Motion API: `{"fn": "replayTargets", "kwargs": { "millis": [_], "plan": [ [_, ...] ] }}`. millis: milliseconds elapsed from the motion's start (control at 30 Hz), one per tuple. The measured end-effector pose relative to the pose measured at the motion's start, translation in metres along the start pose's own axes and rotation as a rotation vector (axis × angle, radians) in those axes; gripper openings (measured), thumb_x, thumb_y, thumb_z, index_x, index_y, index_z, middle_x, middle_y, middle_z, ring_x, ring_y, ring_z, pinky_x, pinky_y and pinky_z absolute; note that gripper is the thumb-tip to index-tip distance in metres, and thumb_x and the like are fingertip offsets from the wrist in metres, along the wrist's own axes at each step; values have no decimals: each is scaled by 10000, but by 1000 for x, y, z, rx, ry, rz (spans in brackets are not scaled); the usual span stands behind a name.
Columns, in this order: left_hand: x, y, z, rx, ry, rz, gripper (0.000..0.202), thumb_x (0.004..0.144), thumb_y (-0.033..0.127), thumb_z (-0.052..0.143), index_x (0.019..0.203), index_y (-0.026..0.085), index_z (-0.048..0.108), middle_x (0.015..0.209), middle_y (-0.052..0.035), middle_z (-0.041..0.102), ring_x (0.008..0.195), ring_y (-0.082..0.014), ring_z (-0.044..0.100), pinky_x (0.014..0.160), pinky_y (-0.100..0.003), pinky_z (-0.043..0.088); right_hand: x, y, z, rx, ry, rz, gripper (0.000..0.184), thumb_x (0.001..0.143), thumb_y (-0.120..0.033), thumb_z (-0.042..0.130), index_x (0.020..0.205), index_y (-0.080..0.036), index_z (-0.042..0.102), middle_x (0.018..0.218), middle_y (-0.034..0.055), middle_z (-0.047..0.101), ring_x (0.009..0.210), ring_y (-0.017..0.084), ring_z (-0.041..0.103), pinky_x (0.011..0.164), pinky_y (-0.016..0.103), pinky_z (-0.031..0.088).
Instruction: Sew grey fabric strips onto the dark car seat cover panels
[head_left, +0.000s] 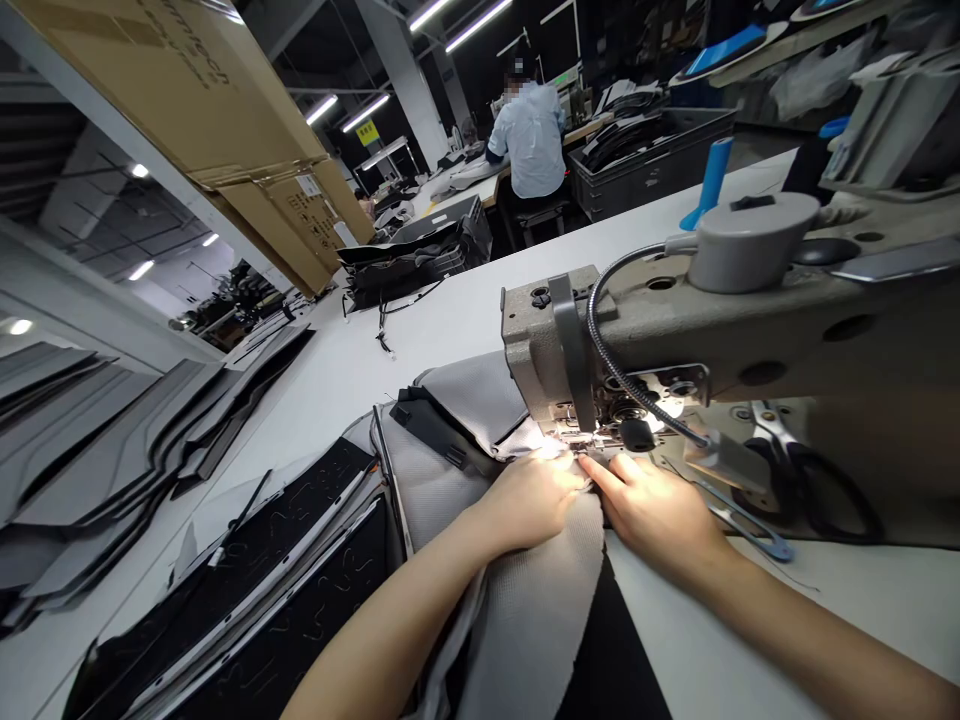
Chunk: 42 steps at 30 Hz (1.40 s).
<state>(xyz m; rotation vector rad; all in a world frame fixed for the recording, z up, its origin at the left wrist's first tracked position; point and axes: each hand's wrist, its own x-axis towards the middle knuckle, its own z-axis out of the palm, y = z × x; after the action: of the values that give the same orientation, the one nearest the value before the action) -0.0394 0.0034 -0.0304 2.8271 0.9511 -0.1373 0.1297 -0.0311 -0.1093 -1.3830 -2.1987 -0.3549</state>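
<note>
My left hand [534, 497] rests closed on a grey mesh fabric piece [525, 600], pinching its edge just before the needle area of the grey sewing machine [750, 330]. My right hand [654, 508] lies on the same fabric to the right, forefinger stretched toward the presser foot [581, 445], fingers pressing the cloth down. The fabric runs from my lap up under the machine head, with a black trimmed part [431, 425] folded behind it. A small lamp lights the spot at the needle.
Black scissors [810, 480] and blue-handled snips [750, 530] lie on the machine bed at right. Stacks of black and grey cut panels [247, 590] lie left. Cardboard boxes [225, 110] hang above. A person in a light shirt [531, 135] sits at a far bench beside grey crates [645, 160].
</note>
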Motion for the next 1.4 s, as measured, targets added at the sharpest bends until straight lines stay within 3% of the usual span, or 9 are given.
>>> {"fn": "replayTargets", "kwargs": {
  "millis": [100, 233, 367, 667, 833, 1133, 1400],
  "plan": [
    [-1, 1, 0, 20, -13, -23, 231, 912, 161, 413, 952, 128, 639, 1086, -104, 614, 1048, -228, 544, 967, -352, 426, -4, 3, 2, 75, 34, -17, 329, 849, -164, 445, 1094, -169, 664, 681, 20, 570, 569, 144, 529, 502, 280, 285],
    [-3, 12, 0, 52, 1, -51, 279, 862, 123, 448, 1107, 112, 583, 1190, -132, 566, 1111, -254, 506, 964, -375, 434, -7, 5, 4, 123, 31, 5, 338, 881, -186, 401, 1099, -189, 659, 679, 10, 566, 551, 141, 520, 483, 286, 262],
    [-5, 20, 2, 6, -18, -92, 325, 841, 81, 417, 1131, 106, 560, 1091, -111, 608, 1016, -234, 532, 894, -357, 473, -8, 7, 4, 153, 12, 32, 336, 884, -201, 393, 1083, -182, 663, 711, 17, 599, 584, 144, 543, 487, 288, 261],
    [-6, 9, 0, -113, -37, -41, 176, 900, 137, 436, 861, 142, 607, 992, -52, 630, 933, -188, 565, 882, -303, 451, -5, 4, 4, 43, -31, 33, 343, 838, -178, 437, 1089, -202, 670, 707, 36, 603, 549, 136, 530, 445, 284, 183],
    [-3, 10, -1, -92, -24, -14, 164, 893, 126, 440, 917, 133, 601, 1023, -70, 624, 979, -204, 559, 928, -327, 436, -4, 2, 5, 4, -59, 37, 351, 813, -155, 477, 1102, -193, 672, 685, 28, 581, 500, 128, 489, 431, 281, 168],
    [-3, 11, 4, -71, -24, -8, 185, 886, 120, 434, 958, 133, 603, 1054, -83, 628, 1004, -210, 565, 917, -330, 451, -3, 2, 2, -32, -2, -14, 341, 810, -132, 487, 1085, -179, 683, 664, 27, 568, 538, 136, 521, 463, 273, 254],
    [-1, 12, 1, -71, -31, -31, 205, 896, 121, 426, 999, 118, 603, 1066, -92, 630, 1015, -215, 566, 918, -339, 448, -4, 2, 1, -49, -18, -15, 342, 800, -134, 502, 1088, -191, 677, 656, 23, 563, 554, 142, 516, 474, 278, 238]
  ]
}}
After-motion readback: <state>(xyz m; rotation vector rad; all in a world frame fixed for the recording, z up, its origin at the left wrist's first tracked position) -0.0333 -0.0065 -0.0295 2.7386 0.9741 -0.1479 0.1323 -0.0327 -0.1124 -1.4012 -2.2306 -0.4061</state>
